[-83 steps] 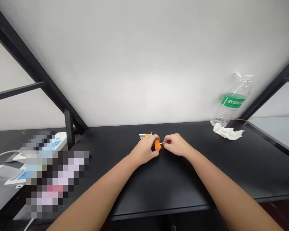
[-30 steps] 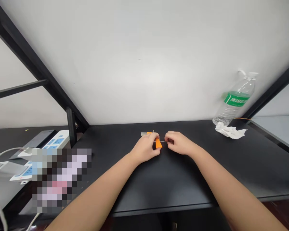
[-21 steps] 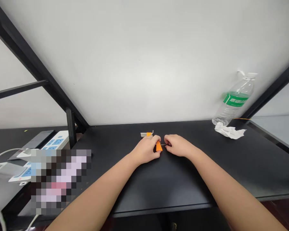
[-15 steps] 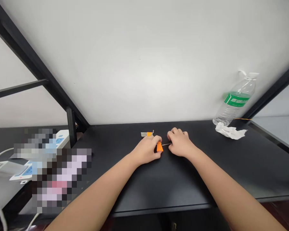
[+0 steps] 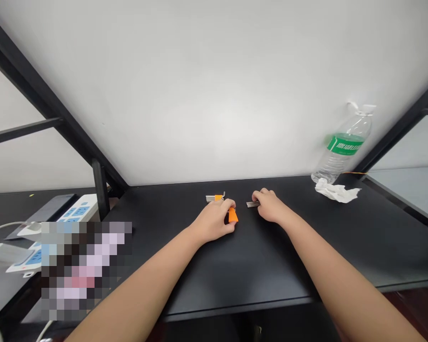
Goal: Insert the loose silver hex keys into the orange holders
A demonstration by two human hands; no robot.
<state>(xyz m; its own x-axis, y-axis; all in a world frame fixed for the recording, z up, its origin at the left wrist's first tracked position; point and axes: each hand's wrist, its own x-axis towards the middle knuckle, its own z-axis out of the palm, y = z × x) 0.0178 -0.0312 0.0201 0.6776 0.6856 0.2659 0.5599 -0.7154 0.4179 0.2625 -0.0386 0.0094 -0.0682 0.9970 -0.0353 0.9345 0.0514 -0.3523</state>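
Observation:
My left hand (image 5: 216,221) is closed around an orange plastic hex key holder (image 5: 233,215), its end showing between thumb and fingers above the black desk (image 5: 235,266). Just behind that hand lies a set of hex keys (image 5: 211,198) in an orange clip (image 5: 218,197), with one bent end sticking up. To the right, my right hand (image 5: 270,205) has its fingers curled over several thin metal hex keys (image 5: 252,204), whose straight ends point left. The rest of these keys is hidden under the fingers.
A clear bottle with a green label (image 5: 344,145) leans against the white wall at the right. Crumpled tissue (image 5: 337,191) lies before it. At the left are a white power strip (image 5: 76,213), cables, a blurred patch and black frame bars (image 5: 100,185).
My right hand has moved away from the orange holder, slightly right and back. A single thin key stretched between the hands before; now several keys show at my right fingers. My left hand keeps the holder.

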